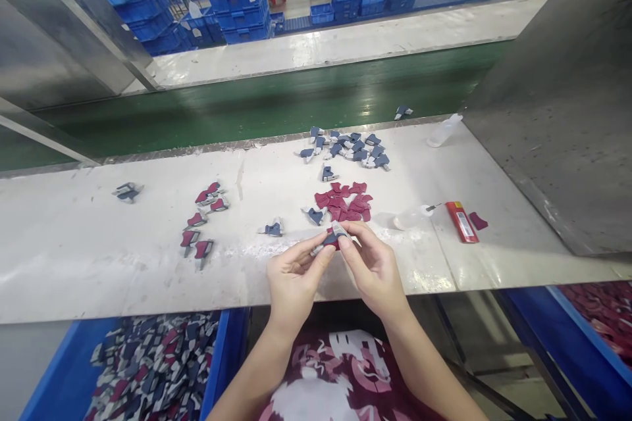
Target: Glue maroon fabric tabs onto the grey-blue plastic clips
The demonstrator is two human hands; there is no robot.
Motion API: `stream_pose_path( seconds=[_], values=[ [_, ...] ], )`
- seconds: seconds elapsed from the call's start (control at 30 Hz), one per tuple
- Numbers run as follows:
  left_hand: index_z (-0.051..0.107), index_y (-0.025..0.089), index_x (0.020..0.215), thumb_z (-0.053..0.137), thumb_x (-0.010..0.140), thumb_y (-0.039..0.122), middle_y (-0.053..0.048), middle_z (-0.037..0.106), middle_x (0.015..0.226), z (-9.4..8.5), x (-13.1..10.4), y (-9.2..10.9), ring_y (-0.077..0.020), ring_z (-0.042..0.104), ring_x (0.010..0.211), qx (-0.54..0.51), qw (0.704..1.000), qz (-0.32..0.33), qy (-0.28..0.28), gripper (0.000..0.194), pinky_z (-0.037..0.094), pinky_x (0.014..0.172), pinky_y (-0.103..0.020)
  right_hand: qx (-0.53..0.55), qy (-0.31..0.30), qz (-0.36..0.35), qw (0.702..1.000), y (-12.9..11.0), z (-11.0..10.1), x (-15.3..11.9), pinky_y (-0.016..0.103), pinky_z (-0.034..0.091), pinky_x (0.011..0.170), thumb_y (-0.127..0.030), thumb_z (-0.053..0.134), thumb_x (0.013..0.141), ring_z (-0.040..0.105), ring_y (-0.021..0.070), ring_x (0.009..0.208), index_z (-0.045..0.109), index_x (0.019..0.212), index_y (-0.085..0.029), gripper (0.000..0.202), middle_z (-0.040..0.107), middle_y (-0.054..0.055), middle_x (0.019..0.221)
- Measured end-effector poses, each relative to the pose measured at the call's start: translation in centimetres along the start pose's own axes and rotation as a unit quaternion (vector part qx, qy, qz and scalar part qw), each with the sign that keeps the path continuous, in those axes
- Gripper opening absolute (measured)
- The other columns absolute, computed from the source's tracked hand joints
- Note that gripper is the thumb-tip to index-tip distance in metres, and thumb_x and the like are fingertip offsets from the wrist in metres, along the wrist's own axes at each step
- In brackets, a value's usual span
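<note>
Between my two hands, over the front of the white worktop [123, 276], is a small grey-and-navy plastic part [338, 234] with a maroon piece against it. My left hand [299, 270] pinches its left end with thumb and fingers. On the right end, my right hand [370, 260] grips with thumb and forefinger. Just beyond them lies a pile of flat maroon pieces [345, 202]. Single grey-and-navy parts [273, 228] rest to the left of it, and a cluster of more navy parts [353, 147] sits farther back.
Several assembled maroon-and-grey parts [196, 218] lie at left. A needle-tipped bottle [413, 218], a red box [461, 222] and another white bottle [445, 131] are at right. A green conveyor belt [276, 97] runs behind. Blue bins of parts [224, 355] stand below the front edge.
</note>
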State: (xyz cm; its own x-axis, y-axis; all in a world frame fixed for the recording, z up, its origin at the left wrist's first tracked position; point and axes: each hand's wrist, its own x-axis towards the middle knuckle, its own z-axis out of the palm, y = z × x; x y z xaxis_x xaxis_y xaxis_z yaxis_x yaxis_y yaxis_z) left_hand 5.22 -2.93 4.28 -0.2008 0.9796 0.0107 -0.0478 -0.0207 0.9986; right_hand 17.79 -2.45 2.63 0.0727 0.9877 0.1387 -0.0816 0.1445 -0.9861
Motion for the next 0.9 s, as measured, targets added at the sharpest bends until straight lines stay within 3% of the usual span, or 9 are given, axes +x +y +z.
stream_pose_path(
  seconds=[0.23,0.33,0.47,0.53,0.63,0.77,0.83,0.9],
  values=[
    [0.080,0.017,0.101,0.078,0.080,0.023,-0.009,0.081,0.099,0.0,-0.5,-1.1,-0.0234,0.078,0.088,0.033,0.999,0.026,0.022,0.022,0.066,0.082,-0.029,-0.013,-0.003,0.007,1.000,0.8,0.0,0.1,0.031,0.057,0.090,-0.036,0.062,0.093,0.067,0.0192,0.103,0.070,0.112,-0.026,0.023,0.069,0.006,0.112],
    [0.080,0.018,0.103,0.075,0.083,0.023,-0.009,0.080,0.102,0.0,-0.8,-1.9,-0.0232,0.078,0.089,0.110,0.989,0.100,0.027,0.021,0.066,0.081,-0.032,-0.020,0.018,0.034,0.999,1.0,0.2,0.1,0.033,0.057,0.090,-0.039,0.063,0.092,0.069,0.0202,0.098,0.069,0.107,-0.023,0.023,0.071,0.007,0.105],
    [0.079,0.021,0.105,0.073,0.085,0.017,-0.008,0.080,0.100,-0.4,-0.4,-2.7,-0.0220,0.077,0.086,0.193,0.951,0.239,0.024,0.022,0.066,0.076,-0.032,-0.018,0.029,0.064,0.997,1.2,0.4,0.3,0.034,0.057,0.087,-0.045,0.063,0.090,0.070,0.0204,0.093,0.069,0.102,-0.022,0.026,0.073,0.007,0.099],
    [0.078,0.021,0.109,0.073,0.085,0.017,-0.008,0.080,0.100,-0.9,0.1,-2.8,-0.0205,0.076,0.086,0.204,0.944,0.257,-0.007,0.025,0.064,0.073,-0.029,-0.003,0.022,0.080,0.997,1.4,0.2,0.5,0.034,0.057,0.086,-0.048,0.066,0.088,0.070,0.0208,0.093,0.071,0.101,-0.022,0.029,0.074,0.006,0.098],
    [0.077,0.022,0.109,0.076,0.084,0.023,-0.008,0.078,0.100,-1.6,0.8,-2.6,-0.0200,0.074,0.089,0.201,0.948,0.238,-0.060,0.025,0.062,0.074,-0.028,0.031,0.000,0.116,0.993,1.5,-0.4,0.8,0.035,0.058,0.083,-0.052,0.073,0.081,0.070,0.0214,0.090,0.074,0.101,-0.023,0.035,0.075,0.006,0.096],
    [0.078,0.021,0.101,0.075,0.085,0.027,-0.007,0.077,0.094,-1.7,1.0,-2.3,-0.0189,0.072,0.087,0.158,0.970,0.178,-0.054,0.018,0.060,0.074,-0.025,0.045,-0.028,0.130,0.990,1.5,-1.1,0.9,0.034,0.058,0.077,-0.054,0.078,0.074,0.068,0.0192,0.081,0.076,0.104,-0.023,0.043,0.073,0.004,0.088],
    [0.078,0.019,0.100,0.074,0.085,0.029,-0.007,0.077,0.092,-1.5,0.8,-2.2,-0.0188,0.073,0.084,0.120,0.984,0.124,-0.050,0.018,0.059,0.071,-0.024,0.008,-0.035,0.081,0.996,1.3,-1.5,0.8,0.034,0.058,0.077,-0.051,0.081,0.074,0.067,0.0184,0.082,0.071,0.118,-0.027,0.051,0.072,0.003,0.093],
    [0.078,0.017,0.099,0.073,0.085,0.032,-0.006,0.077,0.088,-1.4,0.6,-2.0,-0.0181,0.073,0.075,0.085,0.993,0.070,-0.050,0.020,0.060,0.067,-0.023,-0.071,-0.039,-0.014,0.997,0.8,-2.0,0.8,0.036,0.057,0.082,-0.043,0.085,0.072,0.066,0.0202,0.094,0.065,0.128,-0.032,0.060,0.069,0.004,0.107]
  ],
)
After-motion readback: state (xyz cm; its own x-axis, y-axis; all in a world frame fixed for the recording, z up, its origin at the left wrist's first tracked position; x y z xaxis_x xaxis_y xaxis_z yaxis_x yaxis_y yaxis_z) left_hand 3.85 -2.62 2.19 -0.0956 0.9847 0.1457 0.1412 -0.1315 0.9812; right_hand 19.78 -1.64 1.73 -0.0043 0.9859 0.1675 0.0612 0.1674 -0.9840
